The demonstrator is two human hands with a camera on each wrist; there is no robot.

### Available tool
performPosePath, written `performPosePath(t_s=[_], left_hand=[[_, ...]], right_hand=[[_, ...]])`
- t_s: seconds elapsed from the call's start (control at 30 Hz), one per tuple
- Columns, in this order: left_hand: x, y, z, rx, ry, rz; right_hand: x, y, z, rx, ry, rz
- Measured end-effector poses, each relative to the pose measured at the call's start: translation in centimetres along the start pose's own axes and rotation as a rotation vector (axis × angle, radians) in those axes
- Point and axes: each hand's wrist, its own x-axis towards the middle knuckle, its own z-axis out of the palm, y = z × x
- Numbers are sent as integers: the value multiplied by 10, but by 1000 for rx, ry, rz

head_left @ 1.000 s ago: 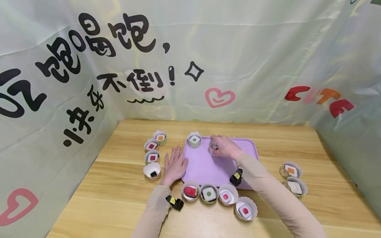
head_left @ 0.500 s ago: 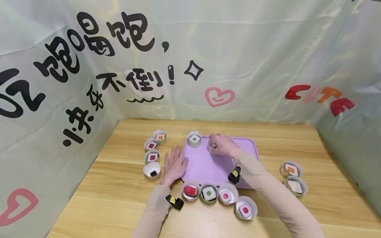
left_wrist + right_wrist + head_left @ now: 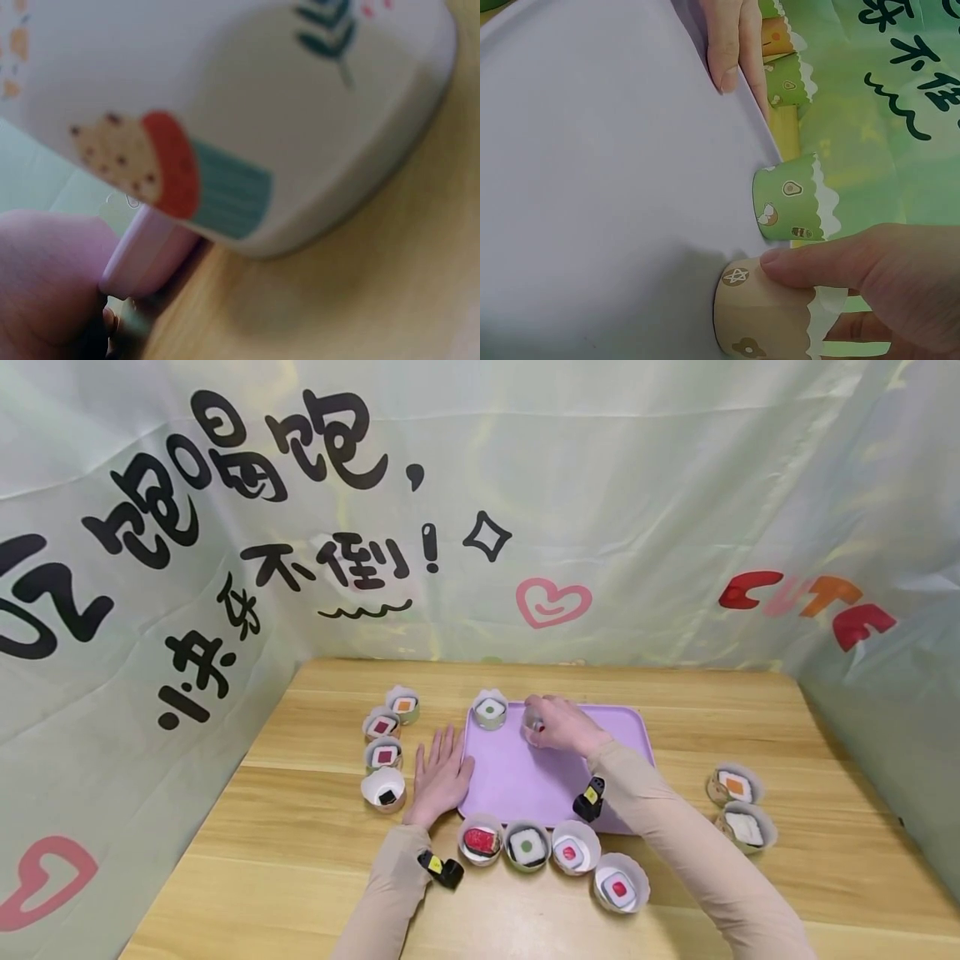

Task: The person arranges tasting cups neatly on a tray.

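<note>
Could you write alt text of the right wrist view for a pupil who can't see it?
The right hand grips a tan paper cup beside a green cup on a lavender tray. The left hand rests at the tray's edge, near more patterned cups.

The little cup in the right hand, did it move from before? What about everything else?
The right hand has slid the tan cup a tiny bit left, closer to the green cup at the tray's corner. It had hold of it before and hasn't let go. The purple tray, the left hand beside it and the other cups look the same.
</note>
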Motion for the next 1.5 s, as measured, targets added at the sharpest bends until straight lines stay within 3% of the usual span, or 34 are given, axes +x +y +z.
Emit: performPosePath(t_s=[0.83,1.5], left_hand=[[2,-2,5,25,-7,-16],[-1,2,1,29,-2,-15]], right_hand=[[3,-4,4,-6,17,-19],[2,-6,5,-3,28,-28]])
